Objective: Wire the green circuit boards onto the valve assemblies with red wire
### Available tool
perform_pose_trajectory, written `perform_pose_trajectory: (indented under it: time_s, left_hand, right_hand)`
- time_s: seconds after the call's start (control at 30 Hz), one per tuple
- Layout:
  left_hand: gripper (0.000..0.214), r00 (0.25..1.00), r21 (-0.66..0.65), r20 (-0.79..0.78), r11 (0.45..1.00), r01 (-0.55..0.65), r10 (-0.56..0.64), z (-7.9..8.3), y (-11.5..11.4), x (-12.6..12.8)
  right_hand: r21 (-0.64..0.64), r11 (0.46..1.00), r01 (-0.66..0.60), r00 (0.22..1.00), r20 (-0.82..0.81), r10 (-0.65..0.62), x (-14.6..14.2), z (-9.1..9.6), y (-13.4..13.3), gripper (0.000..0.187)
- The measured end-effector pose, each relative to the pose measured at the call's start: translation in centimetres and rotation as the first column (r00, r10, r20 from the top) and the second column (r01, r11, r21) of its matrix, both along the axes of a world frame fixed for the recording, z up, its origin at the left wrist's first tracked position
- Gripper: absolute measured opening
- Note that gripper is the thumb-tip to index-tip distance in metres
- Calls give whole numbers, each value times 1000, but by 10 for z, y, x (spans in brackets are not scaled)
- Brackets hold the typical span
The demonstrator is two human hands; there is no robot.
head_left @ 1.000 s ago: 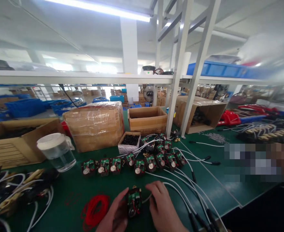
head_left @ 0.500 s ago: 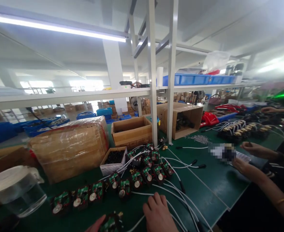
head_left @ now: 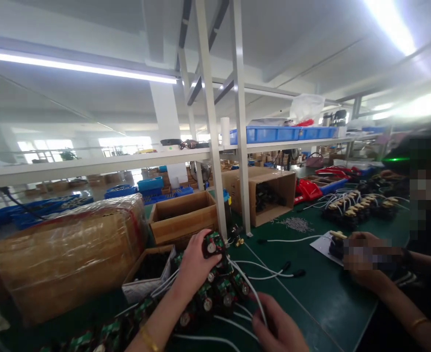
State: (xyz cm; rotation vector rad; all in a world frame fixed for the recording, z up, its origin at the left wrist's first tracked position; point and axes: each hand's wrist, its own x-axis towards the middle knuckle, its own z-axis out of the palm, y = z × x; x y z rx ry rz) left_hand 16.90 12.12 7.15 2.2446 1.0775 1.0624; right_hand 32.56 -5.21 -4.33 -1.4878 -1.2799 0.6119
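My left hand [head_left: 194, 258] reaches over the table, closed on a black-cased circuit board unit [head_left: 212, 243] with a green board and a round silver part. The unit is at the back of a group of similar circuit board units [head_left: 225, 292], several of them partly behind my left forearm. A white cable [head_left: 251, 288] runs from near the held unit down to my right hand [head_left: 277, 325], whose fingers are closed around it. More white cables [head_left: 233, 320] lie between the hands on the green table.
A carton with small black parts [head_left: 149, 269] and an open cardboard box [head_left: 184, 220] stand behind my left arm. Metal shelf posts [head_left: 241, 146] rise behind the units. To the right, a co-worker's hands [head_left: 365, 254] handle a black part above a white sheet [head_left: 320, 247].
My left hand has carried the unit up and forward from the near table edge to the back of the group. My right hand has moved right and now holds the white cable. The view has shifted.
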Motion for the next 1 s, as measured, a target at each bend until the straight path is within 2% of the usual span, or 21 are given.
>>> perform_pose_trajectory:
  time_s: [0.1,0.2,0.33,0.4,0.5,0.73,0.87,1.0]
  left_hand:
    - [62,999,-12,-16,999,51,-51,-18,25,53]
    - [65,994,-32,-71,996,78,-80,-39,45,91]
    - [66,978,-52,-180,994,101,-109,-63,62,117]
    - [67,963,-47,-242,993,112,-120,-71,66,123]
    - [70,925,-12,-352,989,151,-145,-77,69,125]
    - [72,789,71,-603,978,196,-115,-75,74,120]
    - [86,745,80,-659,976,202,-100,-69,79,115]
    - [71,766,91,-636,976,197,-95,-50,72,96]
  right_hand:
    - [40,984,174,985,2,-174,43,14,22,33]
    - [49,934,355,931,71,-358,77,18,54,32]
    - [64,911,407,861,308,-406,106,16,92,24]
    - [53,913,405,833,391,-392,114,13,105,22]
    - [20,919,394,826,430,-363,121,4,116,22]
    - [-58,923,379,812,498,-302,124,-19,116,25]
    - [-123,901,416,776,564,-282,122,-23,117,29]
    - [-188,875,445,730,642,-233,124,-19,117,28]
